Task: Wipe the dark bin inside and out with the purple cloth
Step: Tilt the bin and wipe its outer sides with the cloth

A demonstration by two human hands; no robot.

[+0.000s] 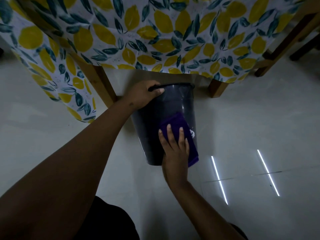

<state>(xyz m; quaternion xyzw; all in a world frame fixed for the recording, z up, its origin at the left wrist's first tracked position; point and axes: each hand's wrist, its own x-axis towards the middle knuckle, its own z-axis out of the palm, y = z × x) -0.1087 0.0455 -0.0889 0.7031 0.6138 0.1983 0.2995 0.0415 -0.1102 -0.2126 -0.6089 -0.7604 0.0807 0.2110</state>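
Left hand (144, 95) grips bin (174, 104) rim; right hand (174, 148) presses cloth (176, 123) below

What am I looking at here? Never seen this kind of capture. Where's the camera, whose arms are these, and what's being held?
There is no robot here, only a person working with bare hands. The single picture comes from a wide-angle camera worn on the person's head, looking forward and down, so the two arms reach in from the bottom edge.

The left hand grips the rim of the dark bin, with its fingers curled over the edge. The right hand presses the purple cloth flat against the bin's outer wall, with straight fingers.

The bin is on a pale tiled floor, just in front of a table with wooden legs. A lemon-print tablecloth covers the table. The bright stripes on the floor are reflected lights.
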